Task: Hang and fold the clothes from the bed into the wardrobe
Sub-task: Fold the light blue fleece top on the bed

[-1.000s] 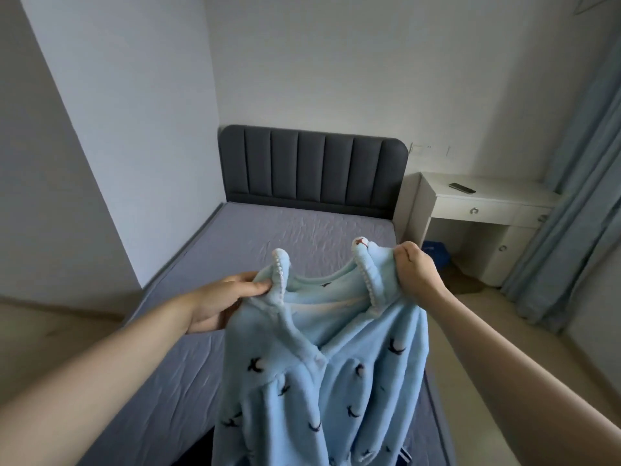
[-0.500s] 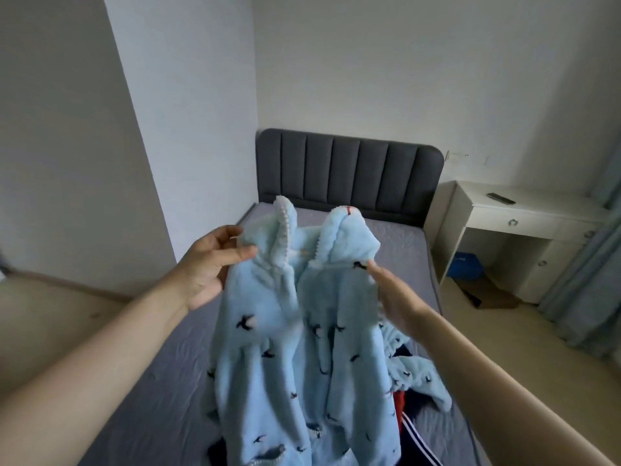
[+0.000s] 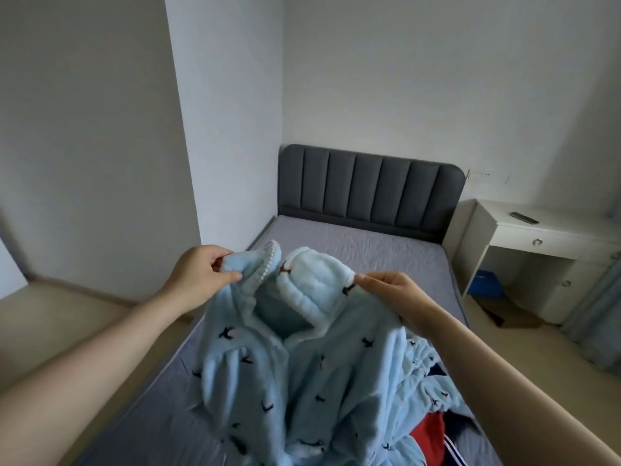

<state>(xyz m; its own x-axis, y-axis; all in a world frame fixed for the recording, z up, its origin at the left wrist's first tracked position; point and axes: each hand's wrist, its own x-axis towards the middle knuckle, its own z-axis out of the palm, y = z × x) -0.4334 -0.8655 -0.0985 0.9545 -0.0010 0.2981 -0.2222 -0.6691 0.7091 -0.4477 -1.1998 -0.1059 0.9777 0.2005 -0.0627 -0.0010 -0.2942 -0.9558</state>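
1. Nearest, at the foot end of the bed (image 3: pixel 369 250): a heap of unsorted clothes. A red garment with white stripes (image 3: pixel 428 435) and a second pale-blue fleece piece (image 3: pixel 426 375) lay just beside the held item.
2. The pale-blue fleece top (image 3: pixel 302 364), printed with small dark birds, was held up over the near half of the mattress. Its body hung slack and its lower part dropped out of view.
3. The left hand (image 3: pixel 198 277) pinched one collar flap between thumb and fingers. The right hand (image 3: pixel 396 297) pinched the fabric at the opposite collar edge. The hands were apart, with the neckline spread open between them.
4. Judged handling: soft, bulky and limp, light to moderate in weight, and not slippery, since the pile grips well. It would sag wherever unsupported. The best holds are the shoulder seams beside the collar, which would suit either a hanger or a fold.
5. Beyond: a wrinkled grey sheet, then the dark padded headboard (image 3: pixel 369 190).
6. Farthest right: a white desk (image 3: pixel 537 237) with a remote (image 3: pixel 523 217) on top. No wardrobe was in view.
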